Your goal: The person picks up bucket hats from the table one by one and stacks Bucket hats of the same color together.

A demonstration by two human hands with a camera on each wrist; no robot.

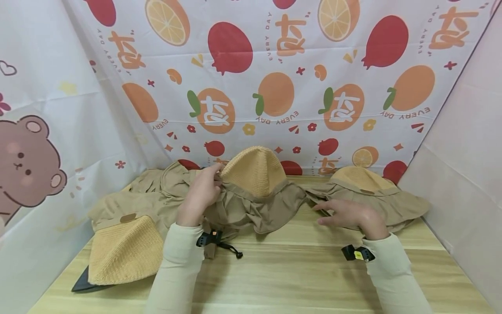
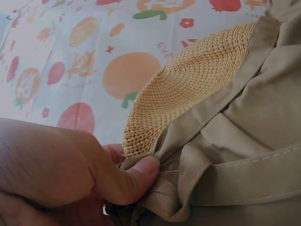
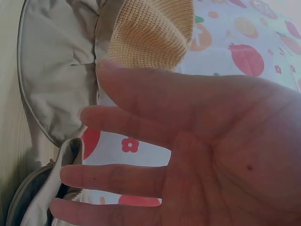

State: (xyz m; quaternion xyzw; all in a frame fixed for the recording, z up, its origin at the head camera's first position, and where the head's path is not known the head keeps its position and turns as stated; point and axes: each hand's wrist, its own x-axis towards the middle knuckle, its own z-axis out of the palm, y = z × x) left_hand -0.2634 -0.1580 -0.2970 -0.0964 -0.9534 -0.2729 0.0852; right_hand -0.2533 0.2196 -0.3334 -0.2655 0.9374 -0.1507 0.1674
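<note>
Near the back edge of the counter [image 1: 282, 270], in the head view, the middle hat [image 1: 256, 181] sits crown up between both hands; the left hand [image 1: 200, 192], nearer, grasps its left side; the right hand [image 1: 347, 216], holding nothing, is apart to its right (beside another hat [image 1: 362, 183]); the left wrist view shows the thumb at the crown's lower edge; the right wrist view shows fingers extended, the crown beyond the thumb.
</note>
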